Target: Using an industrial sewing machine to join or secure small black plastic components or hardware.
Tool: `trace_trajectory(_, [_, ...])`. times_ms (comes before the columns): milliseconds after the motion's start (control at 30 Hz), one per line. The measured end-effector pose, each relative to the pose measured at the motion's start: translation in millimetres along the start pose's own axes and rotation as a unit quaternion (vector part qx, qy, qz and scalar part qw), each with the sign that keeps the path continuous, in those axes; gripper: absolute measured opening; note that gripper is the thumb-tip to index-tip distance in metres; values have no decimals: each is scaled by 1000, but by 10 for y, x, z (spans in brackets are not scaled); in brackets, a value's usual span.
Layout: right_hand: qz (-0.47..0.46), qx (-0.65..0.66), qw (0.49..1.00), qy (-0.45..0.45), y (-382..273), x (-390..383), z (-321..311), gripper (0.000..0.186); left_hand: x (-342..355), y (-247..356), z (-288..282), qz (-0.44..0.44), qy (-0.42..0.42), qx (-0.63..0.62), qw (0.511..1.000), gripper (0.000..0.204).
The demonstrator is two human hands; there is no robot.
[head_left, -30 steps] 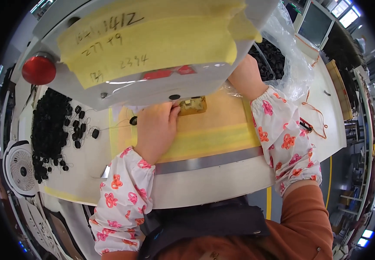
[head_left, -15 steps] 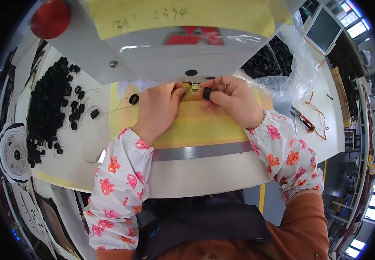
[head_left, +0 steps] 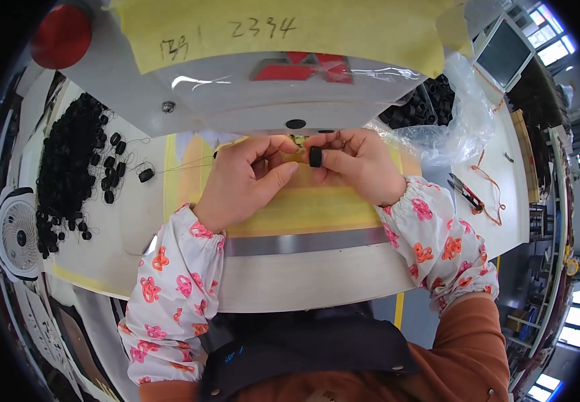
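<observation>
My right hand (head_left: 353, 161) pinches a small black band-like piece (head_left: 315, 157) between thumb and fingers, just below the white machine head (head_left: 223, 104). Facing it, my left hand (head_left: 246, 177) has thumb and forefinger apart at the metal sewing fitting (head_left: 297, 141); its other fingers curl round something dark that I cannot make out. Thin threads run leftward from near that hand toward loose black pieces (head_left: 146, 175). Both hands are over the yellow-taped work surface (head_left: 303, 208).
A black heap of small pieces (head_left: 59, 171) lies left, beside a white fan (head_left: 15, 234). At right are a clear bag of black pieces (head_left: 464, 120), snips (head_left: 464, 191), orange cord (head_left: 494, 208) and a screen (head_left: 501, 50). A metal strip (head_left: 303, 241) edges the front.
My right hand has come down from beside the machine head to its front, holding a black piece. My left hand's thumb has spread away from its forefinger. The view has shifted.
</observation>
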State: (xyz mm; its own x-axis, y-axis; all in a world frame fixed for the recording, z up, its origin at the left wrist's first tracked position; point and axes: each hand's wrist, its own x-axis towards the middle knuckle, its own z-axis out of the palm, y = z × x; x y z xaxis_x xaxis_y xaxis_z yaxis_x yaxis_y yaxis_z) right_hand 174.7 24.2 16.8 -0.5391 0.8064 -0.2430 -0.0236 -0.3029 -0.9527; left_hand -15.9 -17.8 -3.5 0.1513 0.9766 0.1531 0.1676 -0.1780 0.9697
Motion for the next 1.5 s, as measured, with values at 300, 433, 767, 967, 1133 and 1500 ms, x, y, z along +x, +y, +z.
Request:
trace_trajectory(300, [-22,-137,990,28,88,47,85,18,43,61,126,80,-47,210,973,28])
trace_trajectory(433, [-52,-222,973,17,100,63,123,17,-25,85,89,100,-45,303,947,28])
trace_trajectory(767, [-392,-353,848,54,207,-41,225,19,20,42,109,-35,21,87,995,14])
trace_trajectory(967, [-338,-301,886,101,201,-7,163,19,6,118,117,-46,25,72,996,17])
trace_trajectory(1133, [-222,-259,934,103,171,50,120,15,53,106,54,-46,7,108,993,13])
trace_trajectory(1500, [-348,-393,837,156,200,123,84,7,118,-23,121,-18,75,295,953,20])
